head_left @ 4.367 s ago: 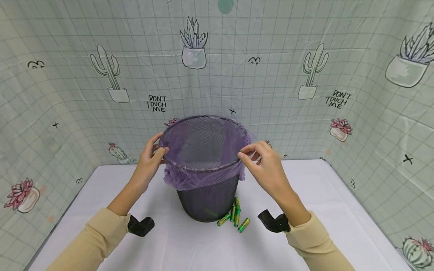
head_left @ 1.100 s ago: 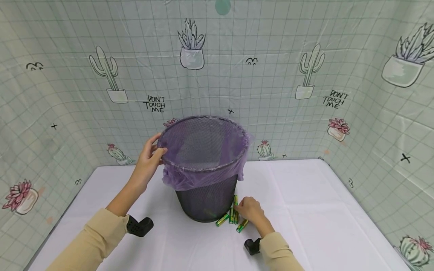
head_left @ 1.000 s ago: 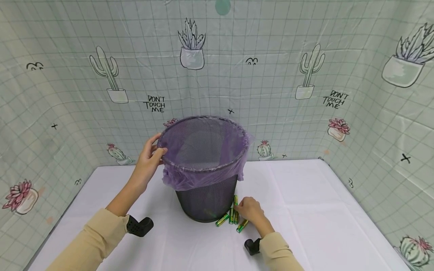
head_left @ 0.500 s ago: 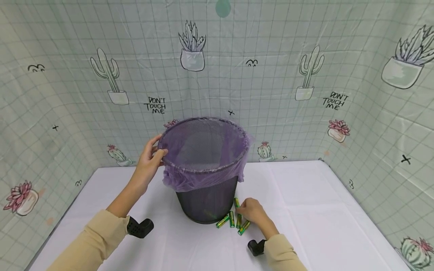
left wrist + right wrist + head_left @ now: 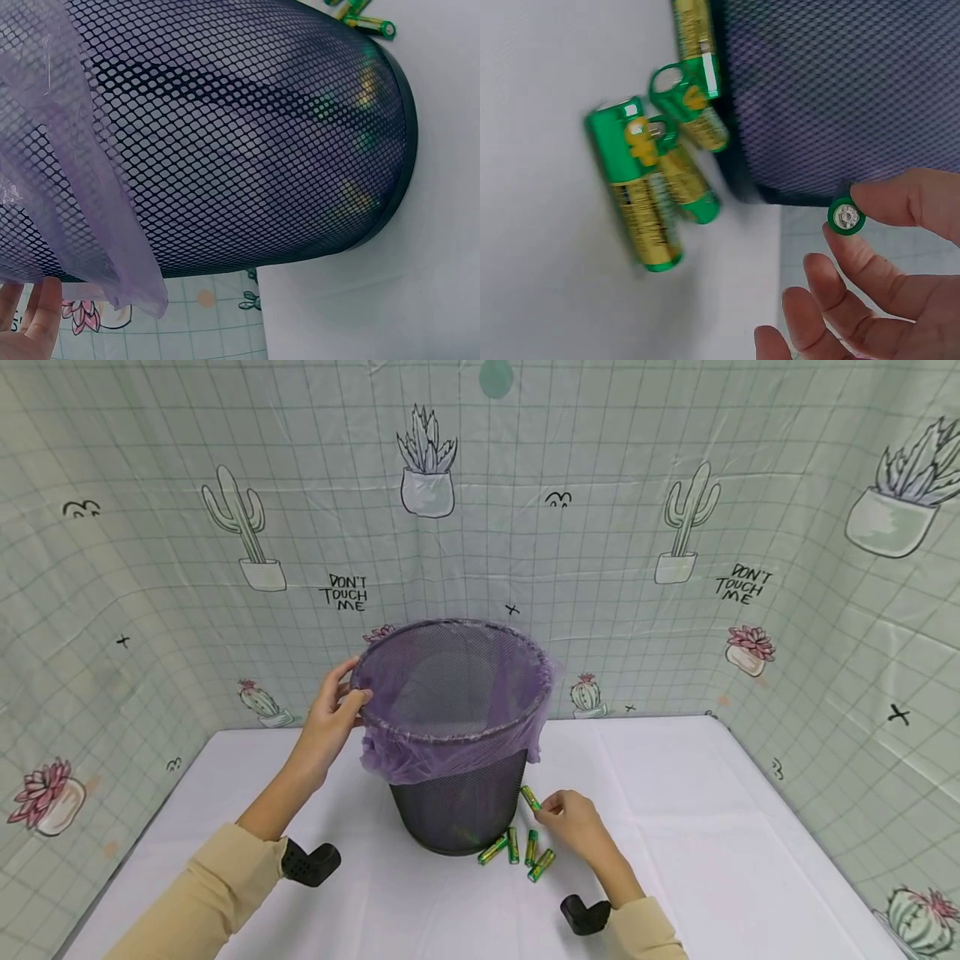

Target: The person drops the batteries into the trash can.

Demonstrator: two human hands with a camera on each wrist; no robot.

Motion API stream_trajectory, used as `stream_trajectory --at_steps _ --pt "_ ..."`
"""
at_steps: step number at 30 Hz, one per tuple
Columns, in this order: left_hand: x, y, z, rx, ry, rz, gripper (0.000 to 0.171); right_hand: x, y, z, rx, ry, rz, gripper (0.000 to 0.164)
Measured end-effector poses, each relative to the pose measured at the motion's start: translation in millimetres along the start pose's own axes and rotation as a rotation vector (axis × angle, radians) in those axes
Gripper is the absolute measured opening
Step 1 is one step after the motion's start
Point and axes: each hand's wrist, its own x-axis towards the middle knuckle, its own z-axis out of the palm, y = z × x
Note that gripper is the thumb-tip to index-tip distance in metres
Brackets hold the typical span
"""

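Observation:
A black mesh wastebasket (image 5: 461, 814) stands upright on the table, lined with a thin purple bag (image 5: 420, 762) folded over its rim. My left hand (image 5: 327, 727) grips the rim at the left, thumb on top of the bag's edge. Beside the basket's lower right side, my right hand (image 5: 576, 827) pinches a green and gold battery (image 5: 847, 216) between thumb and fingertips, its end facing the right wrist camera. Several like batteries (image 5: 542, 865) lie by the basket's base. Through the mesh, blurred green and yellow patches (image 5: 365, 90) show low in the basket.
A white cloth covers the table (image 5: 660, 827). Behind and at both sides hangs a pale grid-patterned curtain (image 5: 615, 460) printed with cacti. Black devices, such as the right one (image 5: 585, 916), are worn at both wrists.
My right hand has left the rim, gone down to the batteries and picked one up, drawing it slightly right. The other batteries shifted a little. My left hand keeps its grip on the rim.

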Motion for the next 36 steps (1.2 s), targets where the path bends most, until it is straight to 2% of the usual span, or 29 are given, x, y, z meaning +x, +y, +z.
stream_trajectory --at_steps 12,22,26,30,36 --pt "-1.1 -1.2 0.7 0.001 0.002 0.001 0.060 -25.2 -29.0 -30.8 0.072 0.077 -0.090 0.016" --pt "-1.0 -0.8 0.9 -0.005 0.003 0.006 0.059 -48.9 -59.1 -58.5 0.085 0.115 -0.195 0.014" --pt "-0.8 -0.5 1.0 -0.004 0.002 0.004 0.060 -56.3 -70.2 -69.0 0.078 0.154 -0.250 0.014" --pt "-0.4 0.1 0.8 -0.004 0.002 0.004 0.060 -57.8 -78.7 -78.4 0.058 0.196 -0.311 0.014" --pt "0.1 0.0 0.7 -0.007 0.004 0.004 0.060 -47.7 -92.7 -89.9 0.028 0.229 -0.373 0.015"
